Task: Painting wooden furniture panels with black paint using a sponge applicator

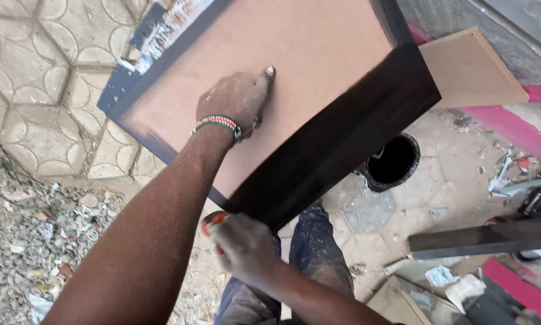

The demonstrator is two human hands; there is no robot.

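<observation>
Fingers of my left hand [237, 99] lay pressed flat on the brown back of the dark-edged board [294, 90], which rested tilted over my knees. My right hand [243, 244] was closed around an orange-handled tool [210, 220] just below the board's lower corner, beside a black bucket [393, 161].

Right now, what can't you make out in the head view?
- Orange-handled tool: mostly wrapped by the right hand; its working end is hidden, kind unclear.
- Wooden box panel: top cut off by the frame edge; the left hand covers part of it.
- Black paint can: partly behind the box's dark side; contents too dark.
- Dark plank: runs off the right edge.
</observation>
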